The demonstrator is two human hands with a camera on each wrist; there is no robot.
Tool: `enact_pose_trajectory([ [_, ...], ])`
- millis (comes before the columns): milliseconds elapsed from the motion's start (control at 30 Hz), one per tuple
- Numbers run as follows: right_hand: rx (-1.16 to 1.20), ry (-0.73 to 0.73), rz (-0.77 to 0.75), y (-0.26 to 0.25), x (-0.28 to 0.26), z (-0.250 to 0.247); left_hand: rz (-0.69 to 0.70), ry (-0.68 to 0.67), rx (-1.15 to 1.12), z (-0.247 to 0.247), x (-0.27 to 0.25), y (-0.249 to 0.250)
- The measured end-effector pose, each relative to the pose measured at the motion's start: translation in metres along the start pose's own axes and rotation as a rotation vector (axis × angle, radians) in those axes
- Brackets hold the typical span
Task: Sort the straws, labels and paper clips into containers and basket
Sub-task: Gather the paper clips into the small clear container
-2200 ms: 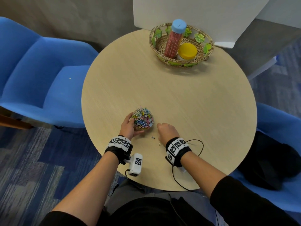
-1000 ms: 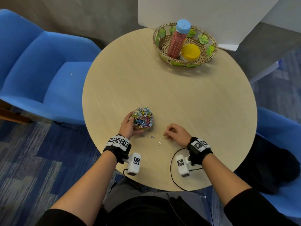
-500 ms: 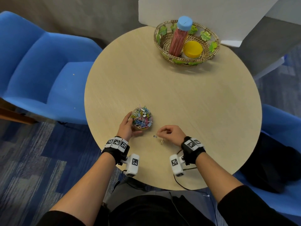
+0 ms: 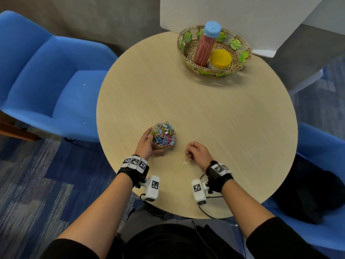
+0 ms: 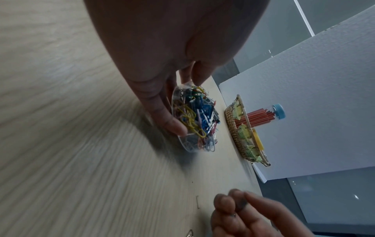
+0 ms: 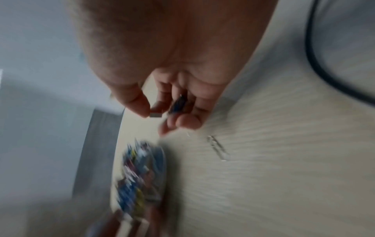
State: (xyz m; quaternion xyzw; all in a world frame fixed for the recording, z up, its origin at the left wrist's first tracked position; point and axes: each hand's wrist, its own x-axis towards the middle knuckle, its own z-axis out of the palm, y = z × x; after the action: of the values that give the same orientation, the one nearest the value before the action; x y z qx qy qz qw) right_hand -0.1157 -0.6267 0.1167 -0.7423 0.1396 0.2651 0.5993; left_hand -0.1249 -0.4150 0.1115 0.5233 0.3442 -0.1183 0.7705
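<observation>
A clear round container (image 4: 164,134) heaped with coloured paper clips stands near the table's front edge. My left hand (image 4: 147,144) grips it from the left, thumb and fingers curled round its wall (image 5: 183,141). My right hand (image 4: 189,153) is curled just right of it. In the right wrist view its thumb and forefinger pinch a small grey clip (image 6: 155,114), and blue clips (image 6: 178,102) lie in the palm. One loose paper clip (image 4: 185,162) lies on the table beside that hand. The straw jar (image 4: 205,43) and a yellow-lidded jar (image 4: 220,58) stand in the basket (image 4: 188,58).
The round wooden table (image 4: 224,118) is bare between the hands and the basket at its far side. Blue chairs (image 4: 46,81) stand to the left and right. A white board (image 4: 233,14) rises behind the basket. A black cable (image 4: 211,214) hangs over the front edge.
My right hand moved left to the loose clips and picked up the small piece that lay between the hands. The left hand has kept its hold on the container.
</observation>
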Motion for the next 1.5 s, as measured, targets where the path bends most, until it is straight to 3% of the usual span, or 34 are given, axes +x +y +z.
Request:
enact_pose_trajectory([
  [67, 0.459, 0.008, 0.154, -0.007, -0.006, -0.007, 0.008, -0.007, 0.019, 0.002, 0.001, -0.001],
  [133, 0.626, -0.001, 0.212, -0.014, -0.013, -0.015, 0.011, -0.016, 0.037, 0.005, 0.002, -0.002],
  [333, 0.314, -0.067, 0.109, -0.004, -0.011, -0.035, 0.006, -0.040, 0.056, 0.011, 0.001, -0.005],
  [500, -0.442, -0.221, -0.093, -0.002, -0.010, -0.037, 0.015, -0.041, 0.072, 0.014, 0.001, -0.008],
  [700, -0.942, -0.264, -0.245, -0.006, -0.004, -0.026, 0.025, -0.046, 0.076, 0.019, -0.005, -0.005],
  [900, -1.098, -0.338, -0.311, -0.007, -0.007, -0.026, 0.009, -0.045, 0.069, 0.021, -0.009, -0.002],
  [1033, -0.974, -0.285, -0.334, 0.000, -0.012, -0.033, 0.004, -0.029, 0.064, 0.019, -0.009, -0.003],
  [1100, -1.018, -0.316, -0.340, 0.001, -0.013, -0.034, 0.005, -0.021, 0.070, 0.018, -0.008, -0.006],
  [1333, -1.180, -0.379, -0.273, 0.001, -0.008, -0.029, 0.015, -0.031, 0.099, 0.031, -0.009, 0.000],
  [1400, -1.079, -0.319, -0.248, -0.007, -0.004, -0.034, 0.023, -0.034, 0.104, 0.035, -0.009, 0.004],
  [1500, -0.758, -0.086, -0.291, -0.040, 0.003, -0.046, 0.033, -0.057, 0.128, 0.041, -0.009, 0.009],
])
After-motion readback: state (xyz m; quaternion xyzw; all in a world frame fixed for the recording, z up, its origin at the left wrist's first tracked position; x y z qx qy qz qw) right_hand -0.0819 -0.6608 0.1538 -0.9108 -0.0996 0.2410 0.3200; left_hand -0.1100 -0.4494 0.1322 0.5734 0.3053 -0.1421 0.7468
